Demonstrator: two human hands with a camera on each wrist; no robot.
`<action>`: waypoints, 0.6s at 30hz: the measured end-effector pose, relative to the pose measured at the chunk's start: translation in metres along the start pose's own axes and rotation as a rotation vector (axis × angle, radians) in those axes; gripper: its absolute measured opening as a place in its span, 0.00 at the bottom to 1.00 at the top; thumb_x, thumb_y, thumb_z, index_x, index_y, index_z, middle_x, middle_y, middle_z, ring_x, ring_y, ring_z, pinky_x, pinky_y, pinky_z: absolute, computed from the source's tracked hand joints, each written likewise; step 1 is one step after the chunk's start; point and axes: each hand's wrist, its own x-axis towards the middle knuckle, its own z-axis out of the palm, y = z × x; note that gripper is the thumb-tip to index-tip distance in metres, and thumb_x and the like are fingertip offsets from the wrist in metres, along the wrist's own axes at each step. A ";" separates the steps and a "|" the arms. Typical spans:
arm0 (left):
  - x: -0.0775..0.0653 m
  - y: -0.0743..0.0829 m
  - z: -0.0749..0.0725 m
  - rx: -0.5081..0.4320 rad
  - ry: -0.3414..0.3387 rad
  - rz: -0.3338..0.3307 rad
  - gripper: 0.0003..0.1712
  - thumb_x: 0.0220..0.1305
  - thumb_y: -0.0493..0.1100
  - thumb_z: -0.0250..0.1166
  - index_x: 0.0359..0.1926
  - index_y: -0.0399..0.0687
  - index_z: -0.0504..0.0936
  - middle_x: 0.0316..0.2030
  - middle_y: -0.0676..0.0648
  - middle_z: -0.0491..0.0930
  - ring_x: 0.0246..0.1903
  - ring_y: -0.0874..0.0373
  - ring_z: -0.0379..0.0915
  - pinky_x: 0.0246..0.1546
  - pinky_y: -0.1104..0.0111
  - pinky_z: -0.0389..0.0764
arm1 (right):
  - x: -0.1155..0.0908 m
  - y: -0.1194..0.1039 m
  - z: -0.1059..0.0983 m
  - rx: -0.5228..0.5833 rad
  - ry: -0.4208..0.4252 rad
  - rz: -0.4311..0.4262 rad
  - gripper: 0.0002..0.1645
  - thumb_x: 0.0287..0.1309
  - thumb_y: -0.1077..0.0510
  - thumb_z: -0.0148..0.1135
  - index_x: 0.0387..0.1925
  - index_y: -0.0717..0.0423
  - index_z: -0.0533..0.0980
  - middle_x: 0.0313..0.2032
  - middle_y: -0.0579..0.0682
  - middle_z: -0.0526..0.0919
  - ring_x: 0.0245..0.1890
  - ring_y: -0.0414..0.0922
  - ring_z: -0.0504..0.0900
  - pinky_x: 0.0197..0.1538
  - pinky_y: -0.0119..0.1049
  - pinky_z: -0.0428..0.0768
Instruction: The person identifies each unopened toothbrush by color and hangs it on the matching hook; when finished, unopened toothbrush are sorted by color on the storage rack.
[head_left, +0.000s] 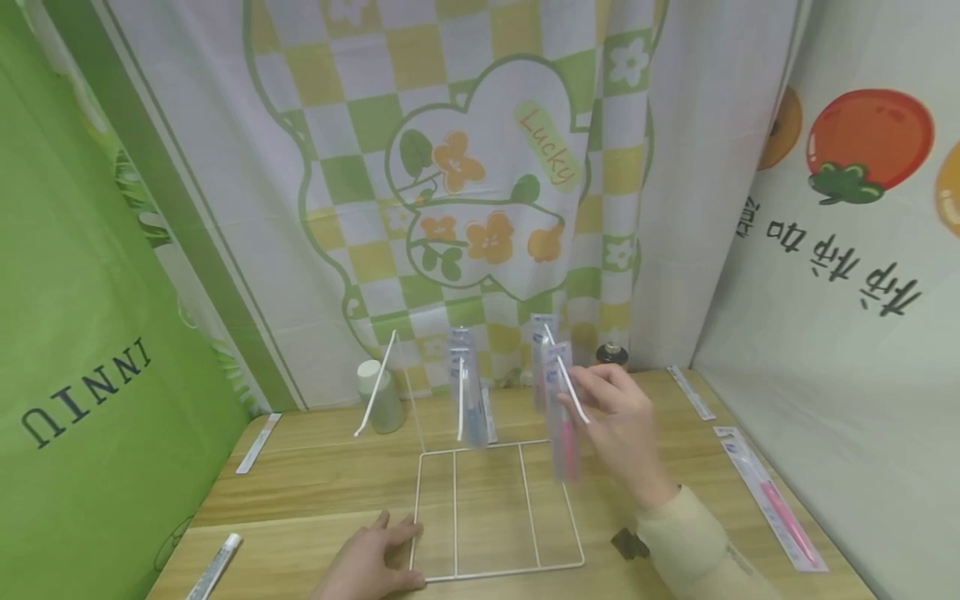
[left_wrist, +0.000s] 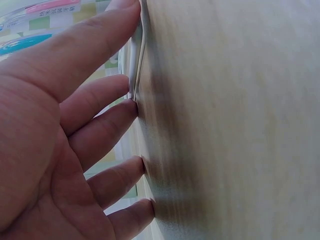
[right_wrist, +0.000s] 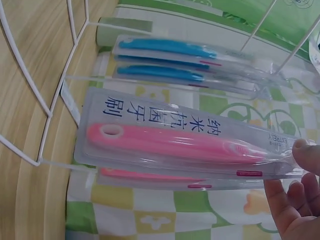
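Note:
My right hand (head_left: 618,421) pinches the upper end of a packaged pink toothbrush (right_wrist: 170,142) between thumb and fingers. That pack hangs upright at the right arm of a white wire rack (head_left: 502,575). Another packaged pink toothbrush (right_wrist: 145,174) hangs behind it. On the middle arm hang several packaged blue toothbrushes (head_left: 471,408); the left arm (head_left: 377,383) carries none. My left hand (head_left: 367,558) lies at the front left corner of the rack's base, fingers spread and fairly straight. In the left wrist view its fingertips (left_wrist: 131,107) touch the tabletop beside the wire.
A packaged pink toothbrush (head_left: 776,500) lies at the table's right, with another narrow pack (head_left: 692,392) behind it. A greenish bottle (head_left: 381,398) and a black-capped bottle (head_left: 611,355) stand at the back. A tube (head_left: 213,568) and a narrow pack (head_left: 258,443) lie left. Curtains surround the table.

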 end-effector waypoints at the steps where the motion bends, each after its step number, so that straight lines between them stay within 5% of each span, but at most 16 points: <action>1: 0.000 0.000 0.000 -0.002 0.001 -0.002 0.48 0.51 0.63 0.83 0.71 0.48 0.81 0.73 0.42 0.74 0.74 0.18 0.56 0.65 0.18 0.51 | 0.001 0.003 0.002 -0.006 0.003 0.006 0.25 0.45 0.71 0.83 0.49 0.64 0.88 0.39 0.56 0.85 0.31 0.50 0.85 0.43 0.20 0.84; 18: 0.000 0.002 -0.001 0.010 0.003 -0.016 0.48 0.51 0.63 0.83 0.71 0.50 0.81 0.74 0.43 0.75 0.73 0.16 0.57 0.61 0.15 0.53 | 0.010 0.033 0.033 -0.055 0.118 -0.007 0.23 0.50 0.68 0.83 0.50 0.62 0.89 0.39 0.59 0.85 0.35 0.52 0.85 0.43 0.23 0.83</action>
